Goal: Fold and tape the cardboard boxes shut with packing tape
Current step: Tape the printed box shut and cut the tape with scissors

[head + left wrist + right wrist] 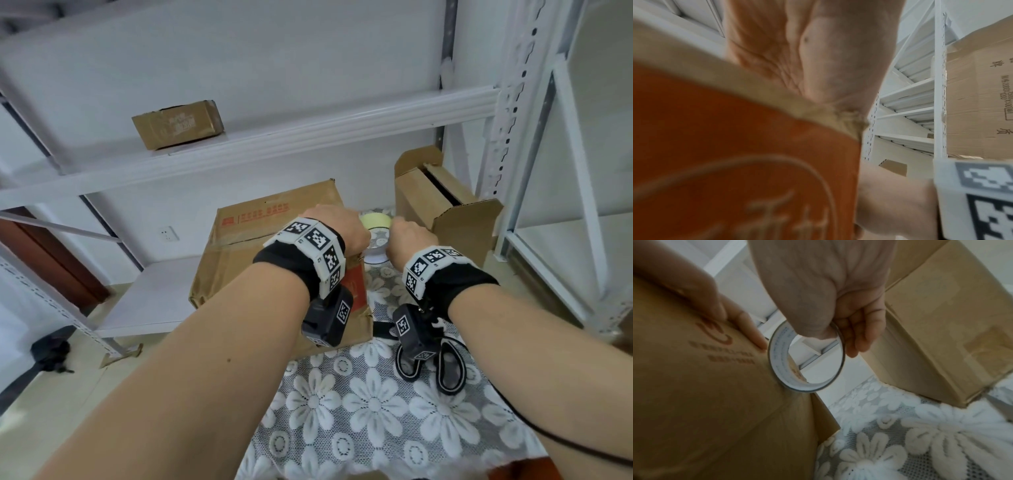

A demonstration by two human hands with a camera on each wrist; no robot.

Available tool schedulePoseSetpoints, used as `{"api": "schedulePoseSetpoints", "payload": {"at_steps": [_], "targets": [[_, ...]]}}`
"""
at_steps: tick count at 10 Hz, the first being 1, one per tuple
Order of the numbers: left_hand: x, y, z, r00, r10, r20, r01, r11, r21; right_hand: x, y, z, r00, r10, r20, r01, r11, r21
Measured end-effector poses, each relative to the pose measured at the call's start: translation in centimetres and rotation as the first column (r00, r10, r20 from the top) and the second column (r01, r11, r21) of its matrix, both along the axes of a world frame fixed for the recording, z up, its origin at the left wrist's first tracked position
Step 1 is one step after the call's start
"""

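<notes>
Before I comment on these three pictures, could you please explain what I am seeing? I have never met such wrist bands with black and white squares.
There is no machine: a person works with bare hands. The wide picture comes from a head camera; the other two come from a small black camera under each wrist. The patterned bands carry printed markers. The left hand presses flat on a large carton. The right hand grips a tape roll at that carton's edge. On the flowered lace cloth lie black scissors, and a smaller open carton stands behind.
</notes>
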State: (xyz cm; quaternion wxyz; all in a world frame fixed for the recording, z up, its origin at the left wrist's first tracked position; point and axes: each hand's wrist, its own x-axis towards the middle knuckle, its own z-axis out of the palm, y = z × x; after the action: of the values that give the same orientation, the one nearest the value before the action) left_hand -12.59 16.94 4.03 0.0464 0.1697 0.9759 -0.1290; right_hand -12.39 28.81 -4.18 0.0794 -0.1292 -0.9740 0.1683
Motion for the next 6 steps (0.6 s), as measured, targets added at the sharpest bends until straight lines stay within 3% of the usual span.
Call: {"api": "schedulePoseSetpoints", "payload": {"at_steps": [2,3,4,5,6], "targets": [[-0.8,0.4,-0.8,0.998,0.057,0.039,-0.056,0.998,-0.026,0.2,-0.2,0.9,0.979,0.187,-0.087,-0.189,0.982,-0.02],[-0.6,-0.4,-1.0,0.996,0.083,0.029,-0.085,0.994,0.074,0.2,-1.2,1.9,0.906,0.317,-0.279,-0.364,0.922,-0.134],[-0.2,-1.9,-1.1,0.997,0.079,0.009,-0.079,0.978,0.192,1.2,-2.5,4.0,0.921,0.29,-0.261,-0.38,0.819,-0.43],[-0.5,-3.0,-1.8,0.996,0.036,0.087,-0.057,0.966,0.254,3.5,-2.9,6.3,0.926,0.354,-0.133,-0.351,0.673,-0.651],[-0.2,-3.6,-2.7,0.991,0.056,0.12,-0.094,0.936,0.341,1.6,-4.3,6.7,0.997,0.08,0.013,0.038,-0.321,-0.946]]}}
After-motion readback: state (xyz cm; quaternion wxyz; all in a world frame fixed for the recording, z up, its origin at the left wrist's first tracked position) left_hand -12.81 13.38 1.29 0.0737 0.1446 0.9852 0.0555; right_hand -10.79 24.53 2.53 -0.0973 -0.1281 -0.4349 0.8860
